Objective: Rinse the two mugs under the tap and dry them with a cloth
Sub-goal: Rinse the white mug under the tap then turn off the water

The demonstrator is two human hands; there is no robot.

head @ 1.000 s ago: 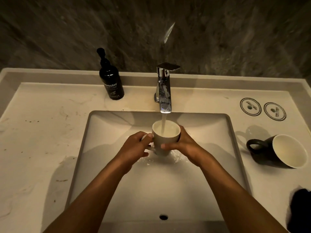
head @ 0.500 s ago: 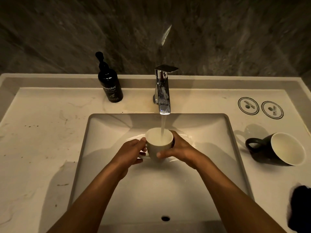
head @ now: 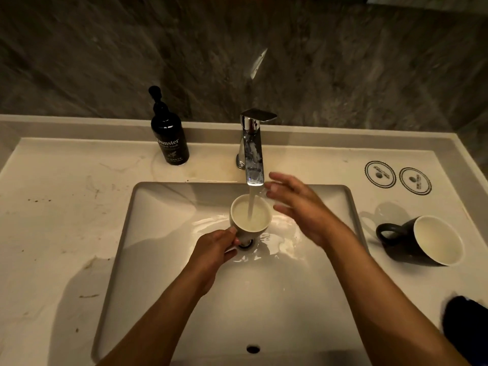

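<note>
A pale mug (head: 250,216) stands upright under the chrome tap (head: 254,151), full of water, with the stream falling into it. My left hand (head: 214,250) grips it by the handle side, low in the sink (head: 158,233). My right hand (head: 298,207) is off the mug, fingers spread, raised beside the tap's spout. A second mug (head: 422,241), black outside and white inside, lies on its side on the counter at the right. A dark cloth (head: 467,323) shows at the lower right edge.
A black hand-wash pump bottle (head: 169,138) stands at the back left of the counter (head: 52,220). Two round printed coasters (head: 380,173) lie at the back right. A dark stone wall rises behind the counter.
My right hand has let go of the pale mug and lifted up toward the tap. The mug has dropped lower in the sink, held by my left hand alone.
</note>
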